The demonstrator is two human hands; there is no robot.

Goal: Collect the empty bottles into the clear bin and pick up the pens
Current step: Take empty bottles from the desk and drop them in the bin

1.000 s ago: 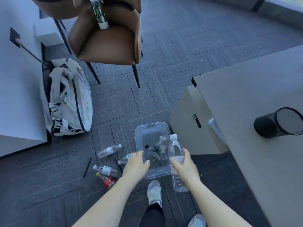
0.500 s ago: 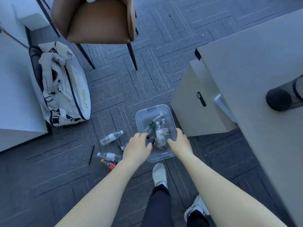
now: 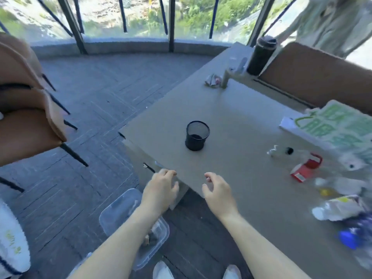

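Clear bin (image 3: 112, 214) sits on the carpet (image 3: 90, 109) below the desk corner, partly hidden under the left forearm; bottles inside show only as blurred shapes near its right end (image 3: 155, 236). Half a second ago the view looked straight down into the bin, with loose bottles and a pen on the floor to its left; the view is now raised toward the desk and windows, and those floor items are out of frame.

Left hand (image 3: 161, 190) is lifted off the bin and hangs in front of the desk edge, fingers loosely curled, holding nothing. Right hand (image 3: 218, 190) is over the near edge of the desk (image 3: 231, 109), fingers also half-curled, empty. Earlier both hands were at the bin rim, and one second ago the right hand gripped a bottle.

Black mesh pen cup (image 3: 197, 135) stands upright on the desk, well ahead of both hands; earlier it showed only at the frame's right margin. Right side of the desk carries blurred clutter: a red pack (image 3: 306, 168), crumpled wrappers (image 3: 340, 208), a green-and-white bag (image 3: 338, 125). A dark flask (image 3: 261, 55) stands at the far end. Brown chair (image 3: 26, 109) is at the left. Another person in a pale top (image 3: 330, 21) is at the upper right.
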